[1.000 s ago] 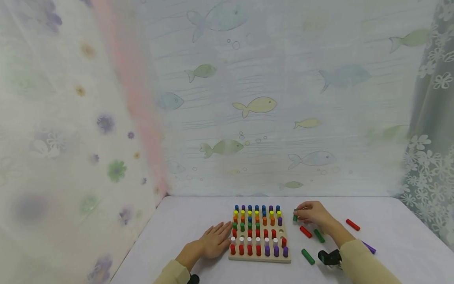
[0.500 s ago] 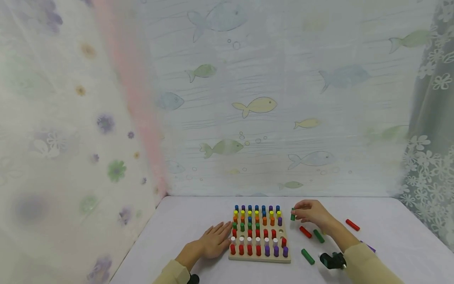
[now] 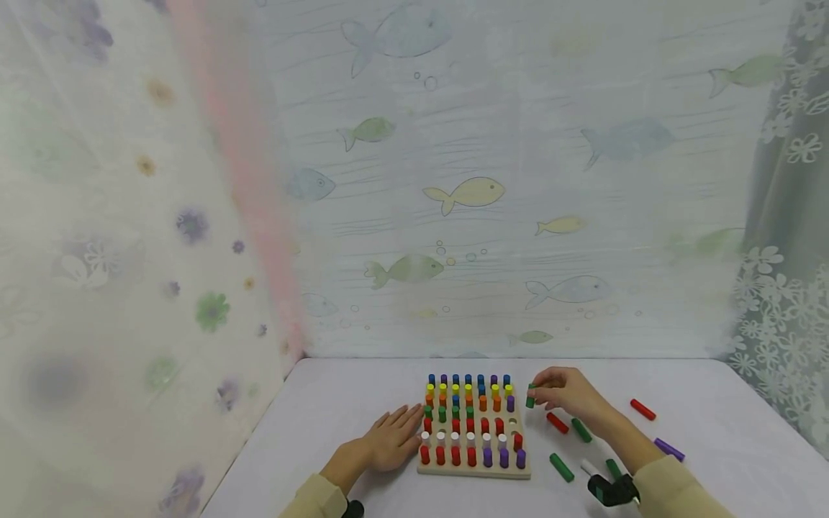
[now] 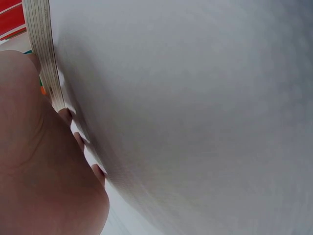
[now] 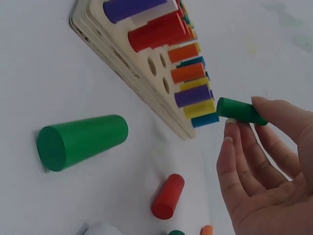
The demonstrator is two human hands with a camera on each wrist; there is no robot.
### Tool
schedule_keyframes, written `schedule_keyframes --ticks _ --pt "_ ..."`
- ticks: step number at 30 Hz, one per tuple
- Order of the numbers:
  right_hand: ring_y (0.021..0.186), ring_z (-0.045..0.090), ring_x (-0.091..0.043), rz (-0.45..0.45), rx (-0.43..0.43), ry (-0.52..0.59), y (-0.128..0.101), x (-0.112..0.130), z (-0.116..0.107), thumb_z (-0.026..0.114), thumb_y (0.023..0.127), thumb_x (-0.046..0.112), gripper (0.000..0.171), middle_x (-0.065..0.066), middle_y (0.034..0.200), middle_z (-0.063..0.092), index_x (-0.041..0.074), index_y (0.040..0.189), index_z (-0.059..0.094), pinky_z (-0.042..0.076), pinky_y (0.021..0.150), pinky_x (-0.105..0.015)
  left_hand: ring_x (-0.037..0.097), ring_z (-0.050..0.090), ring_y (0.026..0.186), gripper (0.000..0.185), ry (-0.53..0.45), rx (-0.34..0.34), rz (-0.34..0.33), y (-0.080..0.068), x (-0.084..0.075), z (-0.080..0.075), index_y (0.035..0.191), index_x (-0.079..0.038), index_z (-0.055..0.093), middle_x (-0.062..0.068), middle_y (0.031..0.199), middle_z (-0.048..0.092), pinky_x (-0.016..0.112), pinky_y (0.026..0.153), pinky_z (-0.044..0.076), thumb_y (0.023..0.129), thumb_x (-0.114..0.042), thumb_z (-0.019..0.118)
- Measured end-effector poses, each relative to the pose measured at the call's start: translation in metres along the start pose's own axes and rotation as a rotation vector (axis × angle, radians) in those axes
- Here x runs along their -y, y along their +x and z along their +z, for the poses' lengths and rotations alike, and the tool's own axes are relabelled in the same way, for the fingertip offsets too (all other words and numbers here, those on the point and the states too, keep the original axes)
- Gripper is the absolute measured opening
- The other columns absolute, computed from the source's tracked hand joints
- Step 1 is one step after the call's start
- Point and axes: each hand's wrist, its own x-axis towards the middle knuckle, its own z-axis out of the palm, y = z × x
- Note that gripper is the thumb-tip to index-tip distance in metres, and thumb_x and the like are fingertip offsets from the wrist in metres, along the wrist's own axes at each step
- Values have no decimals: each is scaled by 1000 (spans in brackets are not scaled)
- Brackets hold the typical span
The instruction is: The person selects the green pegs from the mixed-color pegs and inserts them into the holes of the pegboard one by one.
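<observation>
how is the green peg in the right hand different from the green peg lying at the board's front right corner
The held green peg is pinched off the table in the right hand, near the far right of the peg board; the loose green peg lies flat on the table, untouched. The held one stands roughly upright, while the loose one lies on its side. Both are green cylinders.

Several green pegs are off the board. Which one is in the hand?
The green peg just right of the board's far corner, pinched by the right hand. The other loose green pegs lie flat on the table.
</observation>
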Motion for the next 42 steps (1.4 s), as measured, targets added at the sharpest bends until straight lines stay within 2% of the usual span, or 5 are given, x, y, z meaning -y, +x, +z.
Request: schedule_keyframes --ticks 10,19,25,32,42 --pt "92 67 -26 -38 5 -11 -7 11 10 75 95 20 30 -8 101 72 -3 112 65 59 79 -37 29 19 157 68 10 5 8 -6 -6 -6 164 -18 24 0 170 24 60 124 16 108 -55 30" --pt "92 68 -31 -107 -7 -2 -10 15 19 76 94 18 27 -9 99 73 -2 108 66 60 76 -40 29 17 157 67 10 23 1 -7 -8 -9 165 -19 21 -1 171 21 60 124 14 109 -54 29" --pt "91 68 -27 -144 -12 -2 -7 12 27 78 92 19 25 -8 97 73 0 105 67 59 79 -44 29 17 157 67 11 21 -3 -5 -5 -7 165 -19 22 -1 171 21 60 124 14 108 -54 30" --pt "88 68 -24 -155 -9 -15 -7 12 38 77 92 18 22 -7 95 71 1 104 68 58 76 -30 28 19 157 67 6 9 -7 -2 -2 -2 164 -19 25 -2 170 23 59 124 15 108 -55 31" --pt "88 68 -18 -157 -25 -76 -2 14 52 77 93 19 18 -3 97 74 4 102 69 56 77 -26 30 19 156 65 16 45 -13 -12 -18 -17 164 -15 24 2 170 24 59 124 16 110 -50 32"
